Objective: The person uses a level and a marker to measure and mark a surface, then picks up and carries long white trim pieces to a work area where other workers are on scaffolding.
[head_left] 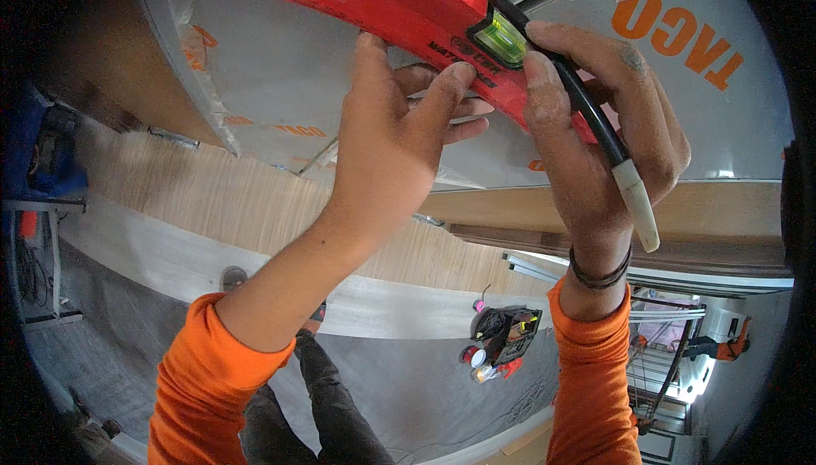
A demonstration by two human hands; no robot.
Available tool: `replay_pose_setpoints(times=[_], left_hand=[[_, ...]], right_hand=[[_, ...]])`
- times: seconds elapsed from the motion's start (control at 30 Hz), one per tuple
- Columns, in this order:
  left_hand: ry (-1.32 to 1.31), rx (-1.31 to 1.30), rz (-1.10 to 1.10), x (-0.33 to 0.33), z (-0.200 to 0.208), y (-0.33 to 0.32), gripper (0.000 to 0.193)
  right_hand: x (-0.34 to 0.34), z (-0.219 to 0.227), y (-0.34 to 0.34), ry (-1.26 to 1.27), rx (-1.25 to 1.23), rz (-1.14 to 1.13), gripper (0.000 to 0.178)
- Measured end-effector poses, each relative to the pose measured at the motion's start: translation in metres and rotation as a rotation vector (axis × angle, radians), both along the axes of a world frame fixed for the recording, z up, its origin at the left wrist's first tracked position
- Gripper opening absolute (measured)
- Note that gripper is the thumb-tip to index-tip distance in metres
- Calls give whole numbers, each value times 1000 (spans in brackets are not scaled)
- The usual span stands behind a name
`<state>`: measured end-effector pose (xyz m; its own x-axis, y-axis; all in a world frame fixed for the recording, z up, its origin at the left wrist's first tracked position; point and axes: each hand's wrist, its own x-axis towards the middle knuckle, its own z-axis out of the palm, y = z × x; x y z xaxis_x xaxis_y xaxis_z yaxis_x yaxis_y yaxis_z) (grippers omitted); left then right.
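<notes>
A long red spirit level [399, 6] runs across the top of the head view, in front of a grey film-covered panel [280, 65] with orange lettering. Its yellow-green bubble vial [501, 40] sits close to my right fingers. My left hand [387, 142] holds the level's lower edge, thumb and index fingertip touching it, the other fingers partly behind. At the level's right part, my right hand [586, 180] is closed around a black marker [599, 121] with an off-white end. The marker slants down across the palm. That hand's fingers also press near the level's edge, which they partly hide.
A black tool tray [514, 333] with several small items stands on the grey floor covering below. At the left is a metal-framed stand [55, 265] beside blue equipment. Far right, a person in orange [731, 350] is near scaffolding [671, 354]. A brown wooden edge [510, 235] runs under the panel.
</notes>
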<state>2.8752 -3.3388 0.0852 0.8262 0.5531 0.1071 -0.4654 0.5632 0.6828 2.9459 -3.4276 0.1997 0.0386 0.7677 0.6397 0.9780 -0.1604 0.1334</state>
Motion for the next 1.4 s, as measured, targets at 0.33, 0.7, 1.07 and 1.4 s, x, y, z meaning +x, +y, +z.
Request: replay_pose_setpoints(times=[0.33,0.7,1.07,1.4], left_hand=[[-7,9,9,-3,3,2,33],[-20,45,-2,-1,-2,2,32],[309,130,83,-2,23,-11,34],[-87,148,37,0,-7,3,36]], right_hand=[[7,0,-12,-36,32,53,21],[3,-41,-121,106,173,-99,27],[18,-61,-152,-172,86,-300,65],[39,-74,-144,-206,87,-214,61]])
